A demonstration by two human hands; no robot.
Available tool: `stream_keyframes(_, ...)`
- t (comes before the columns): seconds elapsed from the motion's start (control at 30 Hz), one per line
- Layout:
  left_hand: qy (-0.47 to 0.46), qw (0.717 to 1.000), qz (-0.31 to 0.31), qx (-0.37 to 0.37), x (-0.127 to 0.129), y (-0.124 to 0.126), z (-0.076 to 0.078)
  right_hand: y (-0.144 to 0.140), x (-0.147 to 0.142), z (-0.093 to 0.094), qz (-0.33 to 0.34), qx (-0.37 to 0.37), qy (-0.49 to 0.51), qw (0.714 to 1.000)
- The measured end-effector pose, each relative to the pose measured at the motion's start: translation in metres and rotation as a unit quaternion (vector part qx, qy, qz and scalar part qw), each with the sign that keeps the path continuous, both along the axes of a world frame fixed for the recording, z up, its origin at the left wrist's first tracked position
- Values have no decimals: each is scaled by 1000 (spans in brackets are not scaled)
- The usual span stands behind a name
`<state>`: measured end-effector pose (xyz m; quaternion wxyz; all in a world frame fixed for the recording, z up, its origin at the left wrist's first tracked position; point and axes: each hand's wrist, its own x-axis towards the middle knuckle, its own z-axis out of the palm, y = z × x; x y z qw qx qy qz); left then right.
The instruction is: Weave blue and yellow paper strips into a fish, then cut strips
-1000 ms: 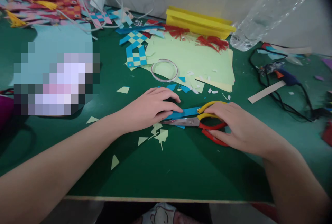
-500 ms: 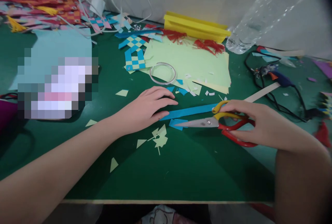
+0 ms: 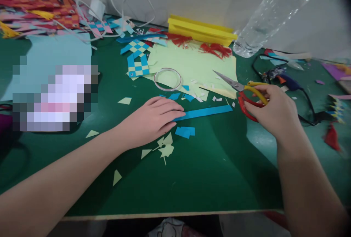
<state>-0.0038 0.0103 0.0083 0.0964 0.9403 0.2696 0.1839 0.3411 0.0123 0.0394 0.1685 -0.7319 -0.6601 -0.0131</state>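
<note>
My left hand (image 3: 153, 121) lies palm down on the green tabletop, fingers stretched out and open, resting on the near end of a blue paper strip (image 3: 208, 112). The strip's rest reaches rightward, flat on the table. Closed around the red and yellow handles of a pair of scissors (image 3: 241, 92) is my right hand (image 3: 271, 109). The scissor blades look closed and point up and left, over the pale green paper sheets (image 3: 189, 59). Small blue paper offcuts (image 3: 185, 131) and pale green scraps (image 3: 166, 147) lie just in front of my left hand.
A roll of tape (image 3: 167, 79) rests on the sheets, near red tassels (image 3: 215, 49) and folded yellow paper (image 3: 201, 32). Woven blue-and-green paper pieces (image 3: 138, 65) lie left of them. A plastic bottle (image 3: 263, 25) leans at the wall; a black cord (image 3: 304, 92) lies right.
My right hand has lifted the scissors up and away from the blue strip, and their tips now point toward the wall. My left hand stays on the strip.
</note>
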Motion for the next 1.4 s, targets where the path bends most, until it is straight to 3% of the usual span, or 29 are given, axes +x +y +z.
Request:
stream_keyframes(0.33, 7, 999, 8, 41, -1, 1, 5, 5, 2, -16, 28, -1, 1, 1000)
stream_keyframes(0.47, 8, 999, 12, 52, 0, 0, 7, 3, -5, -14, 48, 41, -25, 998)
stream_keyframes(0.53, 14, 998, 13, 59, 0, -1, 7, 0, -12, -11, 92, 77, -46, 992)
stream_keyframes(0.6, 21, 997, 11, 69, 0, -2, 7, -3, -21, -7, 190, 91, -9, 978)
stream_keyframes(0.73, 36, 996, 5, 85, 2, -2, 6, -7, -33, -5, 319, 48, -9, 946)
stream_keyframes(0.83, 39, 995, 0, 90, 3, -3, 7, -7, -33, -8, 369, 0, -11, 929)
stream_keyframes(1.4, 38, 994, 6, 106, 5, -4, 6, -12, -48, -13, 441, 12, 40, 897)
